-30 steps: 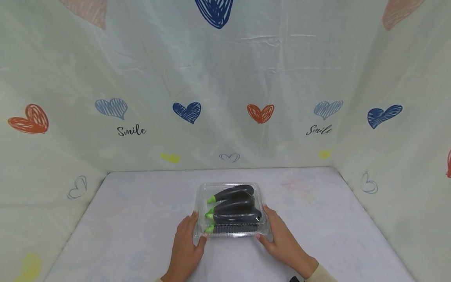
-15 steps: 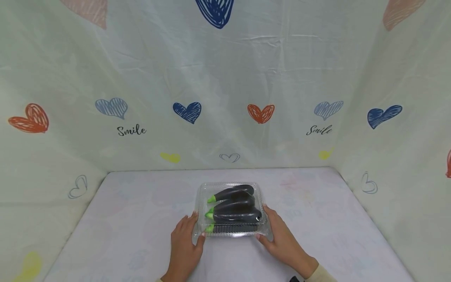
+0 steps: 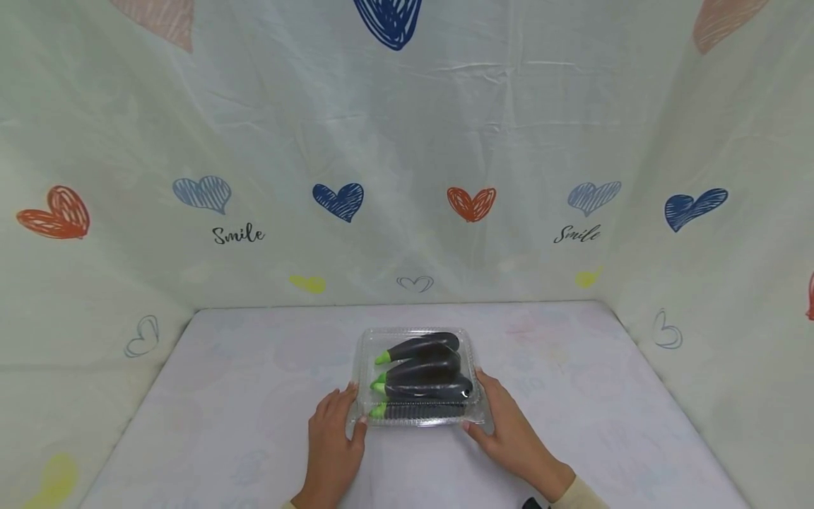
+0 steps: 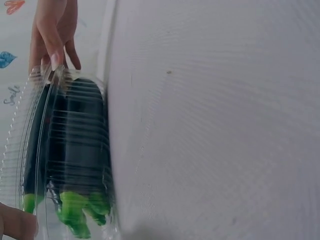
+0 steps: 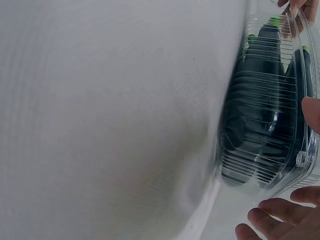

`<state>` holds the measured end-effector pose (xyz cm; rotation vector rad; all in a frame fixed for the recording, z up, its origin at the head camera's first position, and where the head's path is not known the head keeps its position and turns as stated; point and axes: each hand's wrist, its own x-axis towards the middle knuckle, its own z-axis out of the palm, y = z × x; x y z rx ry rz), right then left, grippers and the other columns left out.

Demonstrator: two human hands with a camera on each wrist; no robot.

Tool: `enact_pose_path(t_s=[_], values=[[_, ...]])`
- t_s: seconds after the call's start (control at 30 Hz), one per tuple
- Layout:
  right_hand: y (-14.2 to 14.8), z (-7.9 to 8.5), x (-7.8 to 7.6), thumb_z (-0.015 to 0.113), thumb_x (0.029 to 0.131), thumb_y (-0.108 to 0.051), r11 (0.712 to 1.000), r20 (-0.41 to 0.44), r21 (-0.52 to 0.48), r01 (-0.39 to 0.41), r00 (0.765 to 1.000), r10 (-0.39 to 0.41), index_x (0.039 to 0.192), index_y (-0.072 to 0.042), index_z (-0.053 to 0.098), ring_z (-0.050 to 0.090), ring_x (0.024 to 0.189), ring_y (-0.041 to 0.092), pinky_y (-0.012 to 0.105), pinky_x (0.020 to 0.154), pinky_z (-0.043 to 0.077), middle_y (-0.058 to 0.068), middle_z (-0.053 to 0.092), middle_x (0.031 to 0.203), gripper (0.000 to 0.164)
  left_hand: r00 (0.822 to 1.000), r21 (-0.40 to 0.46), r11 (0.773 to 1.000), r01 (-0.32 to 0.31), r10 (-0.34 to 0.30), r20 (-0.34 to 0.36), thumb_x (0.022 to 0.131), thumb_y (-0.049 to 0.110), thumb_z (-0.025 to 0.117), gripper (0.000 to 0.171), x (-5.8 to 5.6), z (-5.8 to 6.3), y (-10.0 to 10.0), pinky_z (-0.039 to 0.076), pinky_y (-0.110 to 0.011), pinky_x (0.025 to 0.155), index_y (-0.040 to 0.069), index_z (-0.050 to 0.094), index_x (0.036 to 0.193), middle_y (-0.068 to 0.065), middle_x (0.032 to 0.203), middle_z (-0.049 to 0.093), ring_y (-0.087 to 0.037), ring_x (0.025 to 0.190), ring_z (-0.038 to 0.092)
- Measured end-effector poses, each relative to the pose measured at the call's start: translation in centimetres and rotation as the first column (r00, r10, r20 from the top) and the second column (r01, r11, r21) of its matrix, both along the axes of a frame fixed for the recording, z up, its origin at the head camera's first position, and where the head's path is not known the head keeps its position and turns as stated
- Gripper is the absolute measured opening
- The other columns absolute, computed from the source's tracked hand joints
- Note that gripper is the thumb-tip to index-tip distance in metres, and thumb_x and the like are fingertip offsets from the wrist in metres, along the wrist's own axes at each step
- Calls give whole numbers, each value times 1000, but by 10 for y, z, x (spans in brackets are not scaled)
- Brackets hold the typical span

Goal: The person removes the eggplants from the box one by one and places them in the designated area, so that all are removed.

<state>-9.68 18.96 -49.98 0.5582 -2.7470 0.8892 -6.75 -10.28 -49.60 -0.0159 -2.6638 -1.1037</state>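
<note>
A clear plastic clamshell container [image 3: 368, 345], its lid down, sits on the table with several dark eggplants [image 3: 422, 366] inside, green stems to the left. My left hand [image 3: 333, 440] holds the front left corner, fingers along the side and thumb at the front. At the opposite corner my right hand [image 3: 516, 437] grips the rim between thumb and fingers. In the right wrist view the right thumb [image 5: 312, 114] lies against the rim, while the other fingers [image 5: 280, 212] spread by the end wall. Only part of the left thumb [image 4: 19, 223] shows in the left wrist view.
The white table [image 3: 242, 382] reaches back to a pale curtain [image 3: 407, 141] printed with hearts and the word "Smile". This curtain also runs along both sides. A small dark object [image 3: 531, 503] shows beside the right wrist.
My left hand has shifted very slightly to the left, its thumb drawing back a little from the container's front. The container and my right hand look the same.
</note>
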Motion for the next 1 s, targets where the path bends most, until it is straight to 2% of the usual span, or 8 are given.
enact_pose_path(t_s=[0.57, 0.83, 1.0], values=[[1, -2, 0, 85, 87, -20, 1000, 24, -2, 11, 1000, -11, 157, 5, 36, 52, 141, 45, 60, 115, 44, 26, 52, 152, 89, 999, -11, 999, -37, 37, 28, 94, 3, 72, 44, -2, 4, 2, 39, -67, 106, -3, 64, 136, -20, 138, 66, -42, 131, 51], [0, 1, 0, 85, 88, -21, 1000, 14, -19, 1, 1000, -1, 156, 5, 38, 53, 140, 46, 62, 113, 45, 25, 53, 151, 87, 999, -18, 999, -51, 51, 4, 92, 0, 73, 42, -2, 7, 2, 41, -66, 103, -4, 66, 134, -19, 134, 69, -41, 127, 54], [0, 2, 0, 84, 89, -20, 1000, 13, -13, 3, 1000, -3, 156, 5, 38, 52, 140, 46, 61, 114, 44, 26, 53, 151, 86, 997, -59, 996, -70, 68, -35, 91, -1, 74, 41, -2, 5, 3, 43, -62, 101, -3, 68, 131, -17, 131, 72, -38, 124, 57]])
